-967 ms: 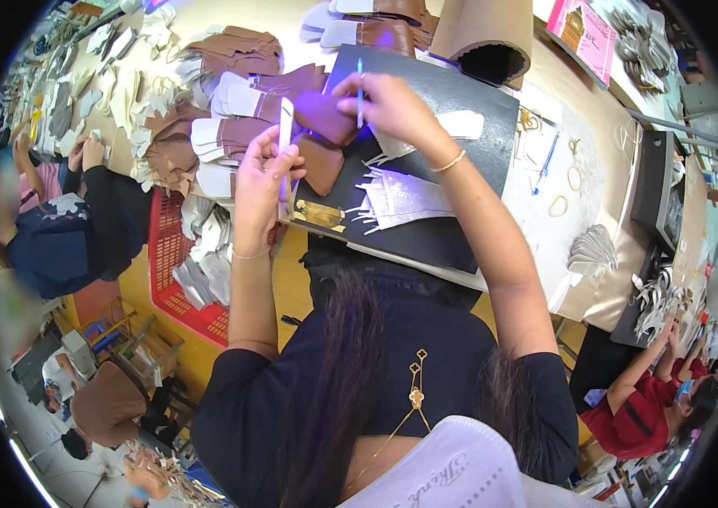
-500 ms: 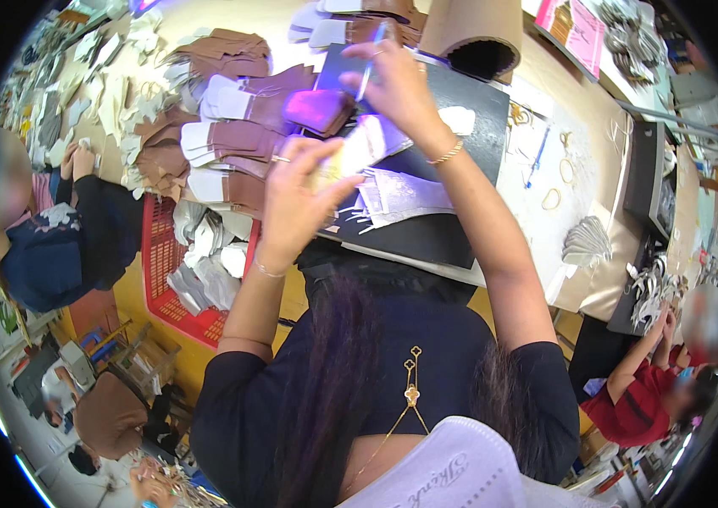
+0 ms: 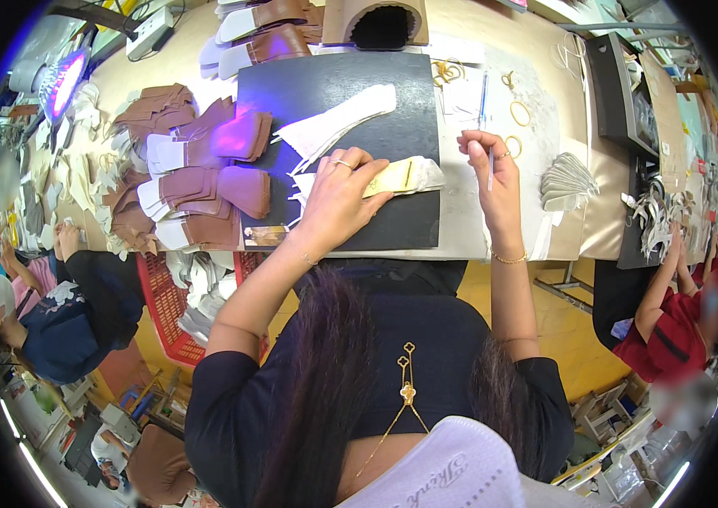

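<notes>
On the black board point(image 3: 414, 110), my left hand point(image 3: 335, 196) has its thumb and fingers closed on a yellow strip point(image 3: 405, 176) that lies over a stack of white cut pieces point(image 3: 432, 173). Part of that stack is hidden under the hand. Farther back on the board lies another white stack point(image 3: 343, 120), fanned at its left end. To the right of the board, my right hand point(image 3: 494, 173) is raised with a slim pen-like tool point(image 3: 491, 167) pinched in curled fingers. Its tip points down toward the table.
Brown and white leather-like stacks point(image 3: 185, 190) sit left of the board. A cardboard tube point(image 3: 373, 25) lies behind it. Right are a blue pen point(image 3: 483, 97), rubber bands point(image 3: 520, 113) and fanned grey pieces point(image 3: 569, 182). A red basket point(image 3: 174, 317) stands below the table's left.
My view has turned. My left hand has come down onto the board with the yellow strip and white pieces. My right hand has moved from the board's far side to its right.
</notes>
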{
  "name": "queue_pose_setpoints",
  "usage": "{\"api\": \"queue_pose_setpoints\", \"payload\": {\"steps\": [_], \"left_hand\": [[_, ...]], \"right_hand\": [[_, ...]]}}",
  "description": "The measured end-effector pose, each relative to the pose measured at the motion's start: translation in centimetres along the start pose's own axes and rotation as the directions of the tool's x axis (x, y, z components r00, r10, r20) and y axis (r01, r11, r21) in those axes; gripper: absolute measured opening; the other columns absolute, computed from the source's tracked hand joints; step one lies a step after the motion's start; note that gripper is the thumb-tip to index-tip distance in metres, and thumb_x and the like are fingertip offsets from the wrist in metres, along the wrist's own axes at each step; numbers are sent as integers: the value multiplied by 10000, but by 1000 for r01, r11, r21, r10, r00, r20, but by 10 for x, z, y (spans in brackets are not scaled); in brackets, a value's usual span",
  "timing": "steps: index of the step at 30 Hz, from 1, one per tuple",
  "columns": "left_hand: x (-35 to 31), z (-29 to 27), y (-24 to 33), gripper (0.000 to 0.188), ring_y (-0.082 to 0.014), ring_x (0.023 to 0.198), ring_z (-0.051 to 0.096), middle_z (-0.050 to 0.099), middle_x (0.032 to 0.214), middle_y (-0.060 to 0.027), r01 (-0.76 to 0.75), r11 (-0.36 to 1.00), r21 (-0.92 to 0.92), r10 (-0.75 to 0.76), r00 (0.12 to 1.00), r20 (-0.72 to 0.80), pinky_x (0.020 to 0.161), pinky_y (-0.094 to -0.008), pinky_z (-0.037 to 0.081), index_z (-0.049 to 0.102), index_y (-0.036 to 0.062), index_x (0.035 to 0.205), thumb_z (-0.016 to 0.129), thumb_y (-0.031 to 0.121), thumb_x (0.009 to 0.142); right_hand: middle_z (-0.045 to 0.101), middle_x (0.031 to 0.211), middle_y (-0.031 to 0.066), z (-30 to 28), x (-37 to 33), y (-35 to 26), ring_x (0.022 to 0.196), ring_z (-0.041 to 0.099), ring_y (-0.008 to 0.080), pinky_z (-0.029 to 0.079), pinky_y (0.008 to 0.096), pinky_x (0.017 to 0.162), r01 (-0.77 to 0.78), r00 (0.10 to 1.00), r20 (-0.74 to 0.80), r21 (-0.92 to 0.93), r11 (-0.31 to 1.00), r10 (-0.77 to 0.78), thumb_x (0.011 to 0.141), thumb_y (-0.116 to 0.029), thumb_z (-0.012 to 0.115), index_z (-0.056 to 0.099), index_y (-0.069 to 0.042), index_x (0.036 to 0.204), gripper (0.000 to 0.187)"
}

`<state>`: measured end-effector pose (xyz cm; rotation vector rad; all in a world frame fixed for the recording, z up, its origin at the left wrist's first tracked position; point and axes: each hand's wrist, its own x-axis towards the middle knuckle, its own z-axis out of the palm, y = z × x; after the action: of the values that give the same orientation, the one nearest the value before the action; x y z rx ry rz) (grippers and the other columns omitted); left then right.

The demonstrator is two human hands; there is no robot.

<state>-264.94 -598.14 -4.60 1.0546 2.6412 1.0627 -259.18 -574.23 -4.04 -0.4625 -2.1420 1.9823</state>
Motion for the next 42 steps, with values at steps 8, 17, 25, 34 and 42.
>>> {"api": "queue_pose_setpoints", "payload": {"steps": [8,17,25,34,42], "left_hand": [[5,3,8,417,-303,988,586,617,1040,-101,63,998,22,-64,997,45,898,-407,468,708,45,1141,817,193,766],[8,2,10,412,-301,984,584,621,1031,-98,90,995,46,-93,994,64,895,-402,462,710,38,1126,818,179,754],[10,3,14,381,-280,1029,546,607,1028,-77,113,991,74,-120,987,111,880,-400,415,710,54,1107,801,195,766],[10,1,13,406,-307,1019,562,607,1018,-99,83,994,77,-90,991,102,920,-415,439,695,46,1131,805,202,772],[21,-9,-3,395,-285,944,616,634,998,-117,251,952,-178,-210,953,220,856,-368,485,706,16,1117,809,203,785]], "right_hand": [[672,1081,65,-1,-10,1,990,611,125,466,276,899,52,998,-25,72,996,-50,1060,-260,525,611,-19,1239,312],[696,939,80,3,-13,-7,876,643,143,495,290,805,210,975,82,-67,975,-204,1040,-231,554,709,4,1080,285],[659,751,119,22,-4,0,704,638,282,503,360,672,319,921,339,-374,871,-192,957,-211,646,686,3,836,249],[650,749,128,29,13,0,671,639,283,502,355,627,302,944,265,-466,832,-195,952,-202,651,677,-15,892,197],[666,853,107,21,-4,-1,780,692,204,515,302,688,285,957,20,-263,922,-291,1030,-200,565,667,14,960,247]]}}
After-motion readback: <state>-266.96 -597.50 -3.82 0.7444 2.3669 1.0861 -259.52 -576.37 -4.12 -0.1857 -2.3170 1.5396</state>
